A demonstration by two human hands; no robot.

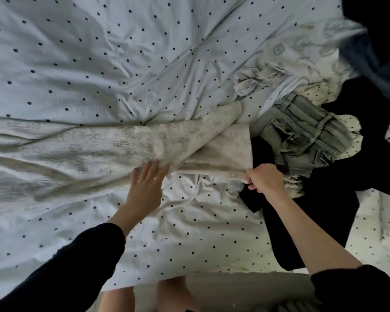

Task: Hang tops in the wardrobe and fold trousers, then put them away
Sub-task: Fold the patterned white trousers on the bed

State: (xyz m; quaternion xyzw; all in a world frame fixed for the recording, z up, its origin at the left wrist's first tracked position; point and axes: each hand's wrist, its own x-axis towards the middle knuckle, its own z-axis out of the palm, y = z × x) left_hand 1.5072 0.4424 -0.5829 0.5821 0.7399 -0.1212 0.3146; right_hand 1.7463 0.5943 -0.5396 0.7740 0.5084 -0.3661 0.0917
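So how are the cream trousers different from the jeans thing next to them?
The cream trousers are pale with a faint pattern; the denim garment is washed grey-blue. The trousers lie stretched long across the bed; the denim sits bunched in a heap. The left hand presses on the trousers and the right hand grips their edge; nothing holds the denim. Both rest on the spotted bedding.

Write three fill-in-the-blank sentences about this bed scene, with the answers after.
1. The left hand lies flat on the cream patterned ____.
2. The right hand pinches that garment's hem beside the faded grey denim jeans, which lie on a ____ garment.
3. The white bedsheet is printed with dark ____.

Answers: trousers; black; dots
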